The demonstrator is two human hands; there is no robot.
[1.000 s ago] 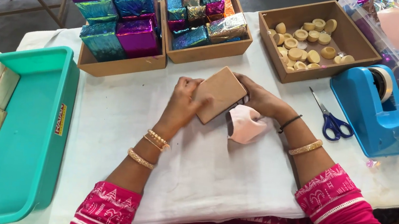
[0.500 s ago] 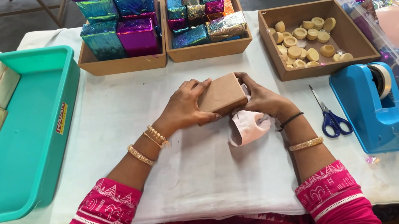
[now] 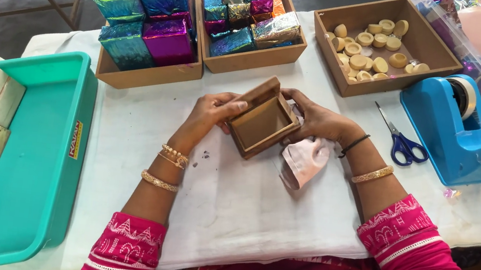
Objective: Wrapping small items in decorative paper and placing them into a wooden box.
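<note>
The small brown box (image 3: 263,121) got turned open-side up (it looks empty), pinched by the left hand (image 3: 210,113) and right hand (image 3: 317,121), above the pink cloth (image 3: 305,160).

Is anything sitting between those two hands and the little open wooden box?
Nothing visible does. The left hand and the right hand already grip the small wooden box directly, one on each side, above the white cloth. A pink cloth lies just beneath the right hand, not between hand and box.
</note>
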